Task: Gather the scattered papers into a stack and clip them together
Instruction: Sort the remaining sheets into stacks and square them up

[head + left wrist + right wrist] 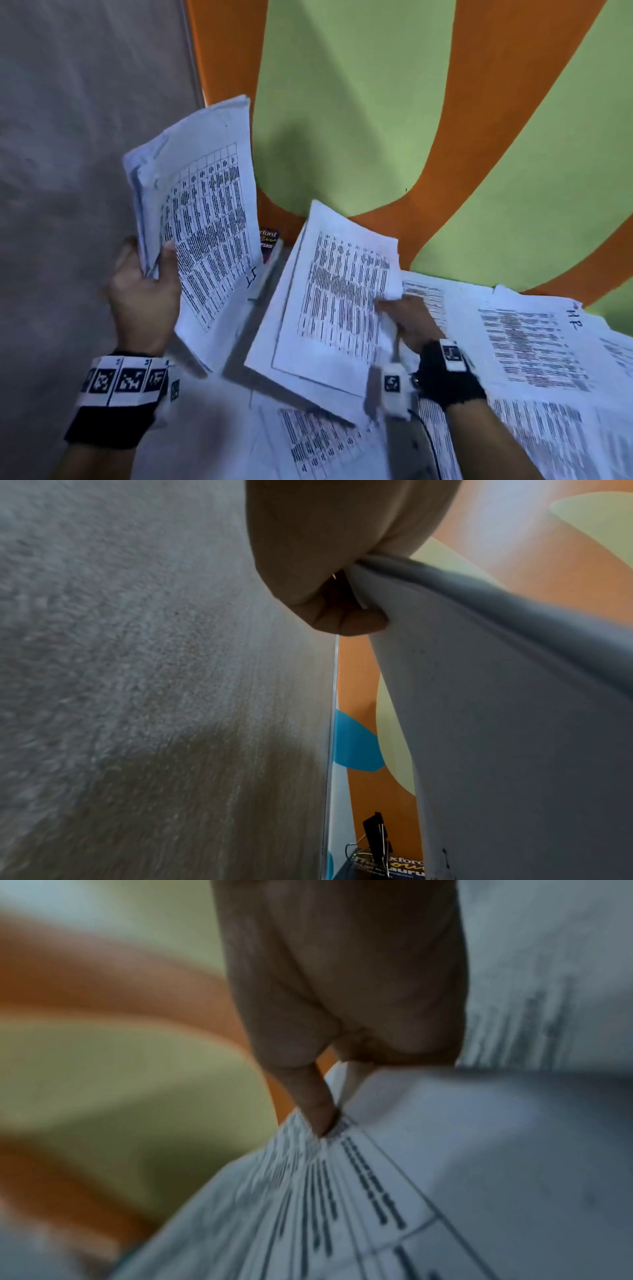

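Observation:
My left hand (145, 284) grips a bundle of printed sheets (205, 219) by its lower left edge and holds it upright, tilted, above the table's left side. In the left wrist view the left hand (342, 593) pinches the blank back of the bundle (514, 723). My right hand (407, 318) pinches a few printed sheets (335, 301) at their right edge and holds them lifted, slanting towards the left. The right wrist view shows a fingertip (322, 1112) pressed on the printed sheets (377, 1191). A black binder clip (377, 837) stands on a book by the wall.
More printed papers (534, 349) lie scattered over the table's right side and front (318, 442). A book (270, 243) lies against the orange and green wall (342, 102). A grey rough wall (85, 137) closes the left side.

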The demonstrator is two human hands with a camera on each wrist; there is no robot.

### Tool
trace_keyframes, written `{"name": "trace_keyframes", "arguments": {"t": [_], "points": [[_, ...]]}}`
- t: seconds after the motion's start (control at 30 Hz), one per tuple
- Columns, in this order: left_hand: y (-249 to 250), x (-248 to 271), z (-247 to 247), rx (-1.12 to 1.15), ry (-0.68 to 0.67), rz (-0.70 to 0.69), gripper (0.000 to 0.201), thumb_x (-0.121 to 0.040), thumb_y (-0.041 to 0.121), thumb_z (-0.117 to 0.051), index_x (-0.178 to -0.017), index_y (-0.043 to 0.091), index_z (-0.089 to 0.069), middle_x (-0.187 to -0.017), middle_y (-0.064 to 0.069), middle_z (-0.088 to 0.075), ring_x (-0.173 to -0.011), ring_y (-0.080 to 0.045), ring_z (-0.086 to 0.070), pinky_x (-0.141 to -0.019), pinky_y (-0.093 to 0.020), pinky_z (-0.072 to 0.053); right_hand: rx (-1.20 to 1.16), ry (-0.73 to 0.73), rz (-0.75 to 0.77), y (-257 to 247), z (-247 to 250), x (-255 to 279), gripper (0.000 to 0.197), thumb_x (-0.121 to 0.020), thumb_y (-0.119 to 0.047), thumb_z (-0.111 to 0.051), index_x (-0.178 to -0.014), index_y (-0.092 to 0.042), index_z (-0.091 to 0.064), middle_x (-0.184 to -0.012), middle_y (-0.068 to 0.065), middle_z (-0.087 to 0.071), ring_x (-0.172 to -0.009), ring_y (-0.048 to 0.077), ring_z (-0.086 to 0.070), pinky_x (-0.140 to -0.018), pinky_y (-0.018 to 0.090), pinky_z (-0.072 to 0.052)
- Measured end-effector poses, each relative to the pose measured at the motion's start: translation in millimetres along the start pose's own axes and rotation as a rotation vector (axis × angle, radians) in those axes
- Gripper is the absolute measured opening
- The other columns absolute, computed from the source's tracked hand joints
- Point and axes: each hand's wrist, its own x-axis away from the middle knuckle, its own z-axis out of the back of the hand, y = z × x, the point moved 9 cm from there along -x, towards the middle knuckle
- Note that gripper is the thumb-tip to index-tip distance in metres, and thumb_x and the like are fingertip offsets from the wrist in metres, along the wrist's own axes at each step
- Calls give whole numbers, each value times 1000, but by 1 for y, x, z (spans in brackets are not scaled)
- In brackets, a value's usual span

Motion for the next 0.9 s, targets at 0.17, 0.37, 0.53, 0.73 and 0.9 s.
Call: {"name": "trace_keyframes", "arguments": {"t": [0.17,0.37,0.53,0.73,0.9], "points": [[0,1,-3,3,2,11,27,-92,31,-57,-69,26,-44,-64,-12,-49,-51,8,-43,-53,-26,-34,762,250,-30,10,-28,-23,31,-79,-22,-66,-102,0,-66,-101,16,-68,-93,28,-65,-68,27,-50],[4,0,-2,37,-17,-14,25,-93,30,-56,-70,26,-49,-60,3,-47,-53,1,-41,-54,-24,-35,895,212,-29,12,-63,-21,39,-84,-18,-66,-116,-2,-51,-121,20,-55,-106,38,-60,-86,43,-54],[-9,-2,0,4,-14,29,13,-93,31,-59,-81,27,-58,-75,-9,-56,-65,21,-49,-61,-11,-36,629,203,213,-22,-41,8,50,-76,-1,-70,-120,0,-45,-92,14,-65,-87,31,-67,-69,35,-54],[-21,-1,-31,20,-64,226,49,-90,47,-56,-64,7,-48,-44,8,-43,-39,3,-39,-43,-16,-32,382,-35,436,-95,23,81,7,-80,-4,-73,-86,-7,-72,-66,-13,-72,-53,-7,-58,-51,8,-43],[46,18,-83,93,-228,122,40,-91,26,-62,-64,10,-37,-42,2,-36,-36,9,-38,-39,-6,-25,-41,-91,454,-121,85,116,33,-75,-4,-68,-107,5,-65,-105,2,-73,-92,9,-69,-79,16,-53]]}}
